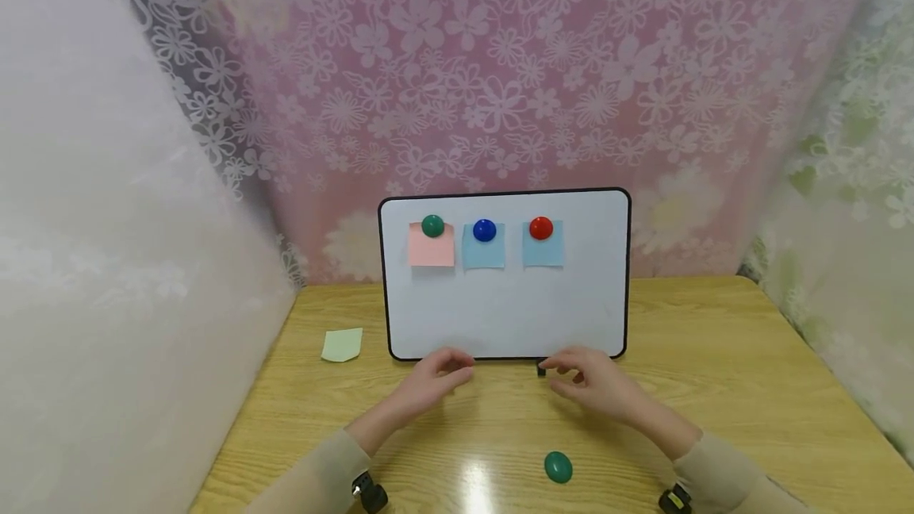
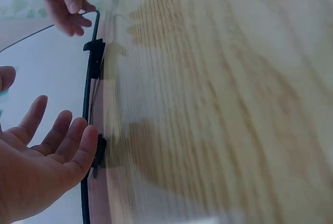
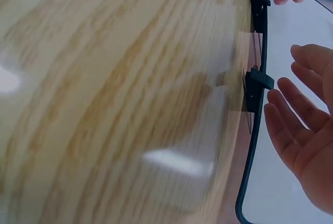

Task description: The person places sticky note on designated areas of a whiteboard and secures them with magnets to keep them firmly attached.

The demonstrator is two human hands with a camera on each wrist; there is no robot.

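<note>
A white magnetic board (image 1: 500, 312) with a black frame stands upright on the wooden table. Near its lower edge, my left hand (image 1: 432, 377) is held with relaxed, slightly bent fingers and nothing in it. My right hand (image 1: 589, 379) hovers by a black foot clip (image 1: 541, 368) on the bottom frame; in the right wrist view its loose fingers are beside that clip (image 3: 255, 91), not curled round it. On the board, a green magnet (image 1: 432, 226) holds a pink note (image 1: 432, 252), while blue (image 1: 484, 230) and red (image 1: 541, 228) magnets each hold a light blue note.
A loose green magnet (image 1: 558, 467) lies on the table (image 1: 714, 355) near the front. Left of the board is a pale green sticky note (image 1: 342, 345). Flowered pink fabric (image 1: 500, 101) hangs behind, with pale curtains at both sides.
</note>
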